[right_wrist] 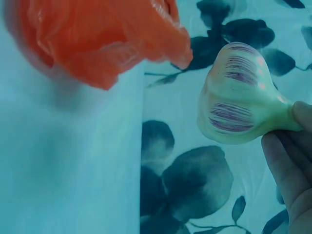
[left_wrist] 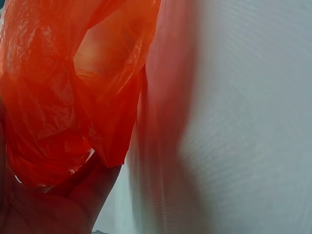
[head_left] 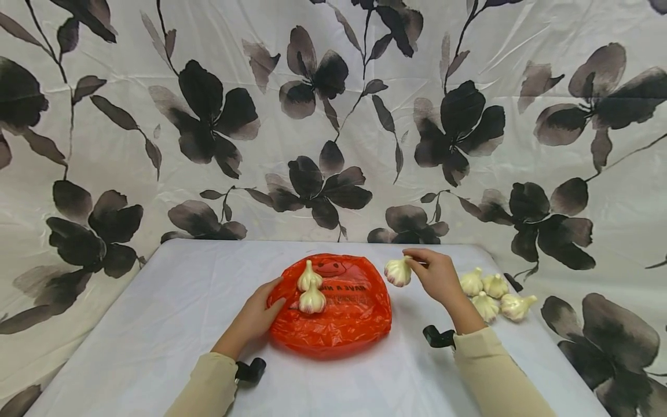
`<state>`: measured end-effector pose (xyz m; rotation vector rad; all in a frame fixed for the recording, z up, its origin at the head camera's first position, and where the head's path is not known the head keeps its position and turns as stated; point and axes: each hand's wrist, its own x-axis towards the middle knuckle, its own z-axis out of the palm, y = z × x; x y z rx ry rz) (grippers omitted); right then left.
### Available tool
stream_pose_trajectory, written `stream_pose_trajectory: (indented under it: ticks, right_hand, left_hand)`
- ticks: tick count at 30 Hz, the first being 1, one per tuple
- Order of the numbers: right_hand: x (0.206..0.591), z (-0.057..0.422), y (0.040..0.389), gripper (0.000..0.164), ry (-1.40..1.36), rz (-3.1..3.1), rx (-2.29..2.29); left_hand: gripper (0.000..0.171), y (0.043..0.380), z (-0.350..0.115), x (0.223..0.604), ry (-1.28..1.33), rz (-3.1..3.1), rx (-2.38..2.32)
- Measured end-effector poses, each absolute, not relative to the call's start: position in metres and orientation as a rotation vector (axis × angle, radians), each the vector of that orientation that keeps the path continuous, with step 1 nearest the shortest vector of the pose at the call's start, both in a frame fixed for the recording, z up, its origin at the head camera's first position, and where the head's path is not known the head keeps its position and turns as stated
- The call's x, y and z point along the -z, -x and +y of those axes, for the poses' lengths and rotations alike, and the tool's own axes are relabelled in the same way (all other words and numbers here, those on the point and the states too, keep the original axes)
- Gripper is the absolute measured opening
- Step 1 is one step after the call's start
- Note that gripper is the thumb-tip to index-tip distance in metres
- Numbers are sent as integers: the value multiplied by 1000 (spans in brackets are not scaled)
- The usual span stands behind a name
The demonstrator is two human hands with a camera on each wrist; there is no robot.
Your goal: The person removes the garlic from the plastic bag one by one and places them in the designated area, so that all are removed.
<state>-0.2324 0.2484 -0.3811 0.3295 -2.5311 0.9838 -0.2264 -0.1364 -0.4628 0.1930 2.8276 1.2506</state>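
Observation:
A red plastic bag with a printed smiley and mirrored lettering lies spread in the middle of the table. Two garlic bulbs sit on its left part, one behind the other. My left hand grips the bag's left edge, thumb over the plastic; in the left wrist view the crumpled film hangs by the thumb. To the right of the bag, my right hand pinches another garlic bulb by its stem, raised above the tabletop. Purple streaks mark that bulb in the right wrist view.
Several more garlic bulbs are grouped at the table's right edge, beyond my right forearm. A white cover lies over the table. Behind it hangs a white cloth printed with dark flowers.

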Motion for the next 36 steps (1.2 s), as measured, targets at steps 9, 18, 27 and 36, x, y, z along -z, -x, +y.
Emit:
stream_pose_trajectory:
  ticks: [9,18,27,36]
  right_hand:
    - [384,273,223,26,-290,-2547,-915]
    - [386,295,215,27,-263,-2579,-859]
    - [394,310,211,27,-202,-2622,-839]
    - [400,320,206,26,-188,-2658,-811]
  left_hand:
    - [61,226,-136,463,-180,2810,-1262]
    - [58,224,-140,463,-320,2878,-1265]
    - [59,221,-139,464,-293,2857,-1279]
    - [59,223,-141,465,-309,2870,-1268]
